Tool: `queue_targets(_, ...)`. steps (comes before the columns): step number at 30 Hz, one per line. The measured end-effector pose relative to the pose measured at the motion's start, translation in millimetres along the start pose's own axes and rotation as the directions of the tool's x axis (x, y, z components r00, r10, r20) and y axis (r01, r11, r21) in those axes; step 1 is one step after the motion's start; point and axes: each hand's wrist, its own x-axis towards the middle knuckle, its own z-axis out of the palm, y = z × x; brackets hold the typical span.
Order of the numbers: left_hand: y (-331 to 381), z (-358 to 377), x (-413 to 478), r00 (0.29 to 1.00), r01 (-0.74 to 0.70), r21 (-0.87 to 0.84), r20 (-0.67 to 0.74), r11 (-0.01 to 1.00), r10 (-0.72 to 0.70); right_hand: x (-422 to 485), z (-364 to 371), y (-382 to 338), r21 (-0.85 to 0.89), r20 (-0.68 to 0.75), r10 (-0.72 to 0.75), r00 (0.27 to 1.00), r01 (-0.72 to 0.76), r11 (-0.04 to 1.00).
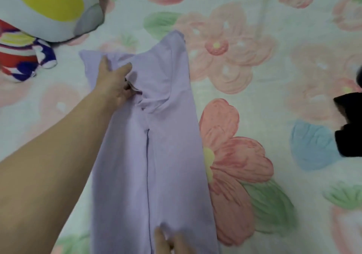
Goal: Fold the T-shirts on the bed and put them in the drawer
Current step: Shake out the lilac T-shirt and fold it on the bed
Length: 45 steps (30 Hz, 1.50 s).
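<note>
Floral bedspread (pixel 274 67) carries a lilac T-shirt (pixel 172 136), plush toy (pixel 49 9) and dark cloth (pixel 350 128).

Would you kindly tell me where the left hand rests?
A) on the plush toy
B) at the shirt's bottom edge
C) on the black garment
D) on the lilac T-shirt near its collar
D: the left hand lies on the lilac T-shirt beside the collar; the right hand is the one at the bottom edge.
</note>
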Motion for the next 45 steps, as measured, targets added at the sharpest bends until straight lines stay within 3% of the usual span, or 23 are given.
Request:
queue_targets(2, -8, -8, -4, 0.997, -0.052, 0.147, 0.07, 0.988, 0.043, 21, -56, 5, -0.009, 0.056, -0.079, 0.995, 0.08, 0.997)
queue_targets(3, -13, -12, -5, 0.989, -0.079, 0.209, 0.14, 0.975, 0.05, 24, -65, 1, -0.031, -0.032, -0.106, 0.994, 0.105, 0.994)
queue_targets(5, -18, -17, -12, 0.963, -0.153, 0.36, 0.265, 0.92, 0.056, 25, -55, 3, -0.089, 0.038, -0.099, 0.994, 0.102, 0.991)
queue_targets(7, -27, -15, -18, 0.937, -0.288, 0.536, 0.328, 0.794, 0.118, 11, -42, 14, -0.195, 0.059, -0.174, 0.983, 0.182, 0.964)
queue_targets(10, -34, -20, -33, 0.892, -0.427, 0.656, 0.194, 0.622, 0.408, -10, -27, 37, -0.251, 0.142, -0.314, 0.939, 0.341, 0.906)
queue_targets(12, -42, -36, -53, 0.812, -0.506, 0.7, 0.189, 0.504, 0.552, -21, -31, 44, -0.198, 0.204, -0.383, 0.901, 0.422, 0.885)
queue_targets(14, -66, -58, -86, 0.728, -0.576, 0.749, 0.287, 0.329, 0.623, -20, -39, 43, -0.089, 0.157, -0.437, 0.886, 0.453, 0.887)
queue_targets(16, -98, -82, -126, 0.686, -0.599, 0.78, 0.383, 0.181, 0.619, -1, -50, 36, 0.021, 0.03, -0.426, 0.904, 0.426, 0.905)
queue_targets(19, -142, -105, -169, 0.767, -0.48, 0.873, 0.373, 0.082, 0.522, 57, -51, 19, -0.095, -0.032, -0.368, 0.929, 0.364, 0.927)
queue_targets(22, -164, -112, -187, 0.811, -0.431, 0.901, 0.408, -0.044, 0.42, 101, -33, 7, -0.198, 0.148, -0.37, 0.917, 0.394, 0.898)
queue_targets(25, -180, -126, -206, 0.792, -0.512, 0.848, 0.529, -0.139, 0.305, 76, -22, 29, -0.317, 0.309, -0.496, 0.811, 0.579, 0.751)
queue_targets(29, -198, -160, -249, 0.727, -0.644, 0.742, 0.669, -0.185, 0.155, -5, -35, 70, -0.165, 0.453, -0.622, 0.638, 0.746, 0.645)
queue_targets(31, -199, -172, -267, 0.709, -0.675, 0.718, 0.695, -0.17, 0.122, -29, -44, 83, -0.102, 0.465, -0.656, 0.595, 0.772, 0.627)
queue_targets(33, -195, -178, -277, 0.697, -0.694, 0.709, 0.706, -0.129, 0.129, -38, -52, 84, -0.059, 0.417, -0.67, 0.614, 0.754, 0.655)
queue_targets(37, -186, -181, -284, 0.715, -0.684, 0.729, 0.666, 0.019, 0.212, -36, -61, 64, -0.056, 0.317, -0.617, 0.72, 0.663, 0.746)
queue_targets(41, -185, -177, -291, 0.731, -0.671, 0.738, 0.641, 0.073, 0.235, -29, -54, 53, -0.044, 0.22, -0.594, 0.774, 0.616, 0.786)
queue_targets(45, -183, -173, -294, 0.757, -0.65, 0.75, 0.62, 0.127, 0.207, -32, -59, 56, -0.091, 0.251, -0.615, 0.747, 0.651, 0.754)
